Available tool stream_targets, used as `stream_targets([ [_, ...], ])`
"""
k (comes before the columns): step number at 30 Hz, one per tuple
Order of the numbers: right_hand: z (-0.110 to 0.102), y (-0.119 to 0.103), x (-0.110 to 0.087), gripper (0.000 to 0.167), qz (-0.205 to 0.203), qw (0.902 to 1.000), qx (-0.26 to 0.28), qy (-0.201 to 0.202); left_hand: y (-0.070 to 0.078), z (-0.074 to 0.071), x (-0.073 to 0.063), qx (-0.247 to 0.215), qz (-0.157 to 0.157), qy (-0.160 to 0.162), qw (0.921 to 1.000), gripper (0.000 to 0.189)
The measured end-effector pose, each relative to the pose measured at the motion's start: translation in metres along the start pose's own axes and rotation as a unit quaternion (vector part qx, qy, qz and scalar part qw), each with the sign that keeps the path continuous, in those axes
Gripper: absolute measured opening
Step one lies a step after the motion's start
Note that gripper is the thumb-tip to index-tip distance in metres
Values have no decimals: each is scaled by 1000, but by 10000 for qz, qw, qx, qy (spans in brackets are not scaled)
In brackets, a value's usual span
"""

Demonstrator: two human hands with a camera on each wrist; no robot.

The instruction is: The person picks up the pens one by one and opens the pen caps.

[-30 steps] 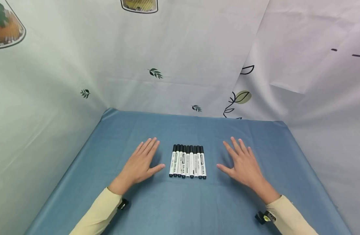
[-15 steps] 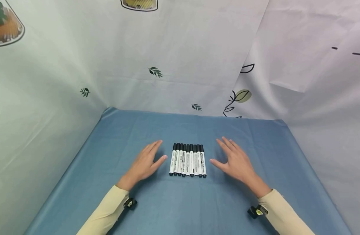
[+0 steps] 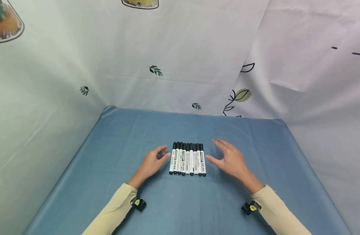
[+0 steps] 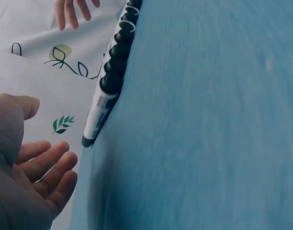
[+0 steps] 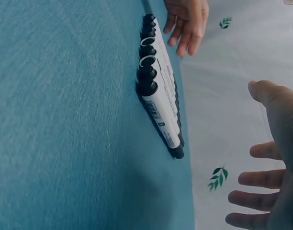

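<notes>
Several white markers with black caps (image 3: pixel 187 160) lie side by side in a flat row on the blue cloth. In the head view my left hand (image 3: pixel 150 163) hovers just left of the row, thumb close to the leftmost marker, fingers loosely bent, holding nothing. To the right of the row my right hand (image 3: pixel 231 160) hangs with thumb and fingers apart, also holding nothing. The left wrist view has the left hand (image 4: pixel 31 167) beside the near marker (image 4: pixel 98 112), with a gap between them. A similar gap separates the right hand (image 5: pixel 276 167) from its nearest marker (image 5: pixel 161 120) in the right wrist view.
Blue cloth (image 3: pixel 180 205) covers the table. White fabric walls (image 3: pixel 180 49) printed with leaves stand at its back and sides. Each wrist wears a small black camera, one on the left wrist (image 3: pixel 138 204) and one on the right (image 3: pixel 250 208).
Both hands have moved inward toward the marker row, the left one rightward and the right one leftward. The left fingers have bent more. The markers lie as before.
</notes>
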State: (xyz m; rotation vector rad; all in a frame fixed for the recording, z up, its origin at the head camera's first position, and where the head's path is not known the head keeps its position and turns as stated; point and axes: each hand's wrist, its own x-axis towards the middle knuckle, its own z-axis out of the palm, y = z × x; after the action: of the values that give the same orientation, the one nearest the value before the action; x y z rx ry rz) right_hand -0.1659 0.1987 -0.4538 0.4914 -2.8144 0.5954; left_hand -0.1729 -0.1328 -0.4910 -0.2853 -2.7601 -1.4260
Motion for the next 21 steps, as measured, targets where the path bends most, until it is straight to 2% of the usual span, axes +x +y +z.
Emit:
stream_targets([
  [3,3,-1,2,77,30,9998,148,119,-2,5,3,-157,-104,140,9997,46],
  [11,8,-4,6,74,-18,9987,408,308,-6,16,6,-445,-30,251,9987,42],
  [21,9,-6,7,75,115,9981,548,246,-6,25,9,-179,-404,211,9988,47],
])
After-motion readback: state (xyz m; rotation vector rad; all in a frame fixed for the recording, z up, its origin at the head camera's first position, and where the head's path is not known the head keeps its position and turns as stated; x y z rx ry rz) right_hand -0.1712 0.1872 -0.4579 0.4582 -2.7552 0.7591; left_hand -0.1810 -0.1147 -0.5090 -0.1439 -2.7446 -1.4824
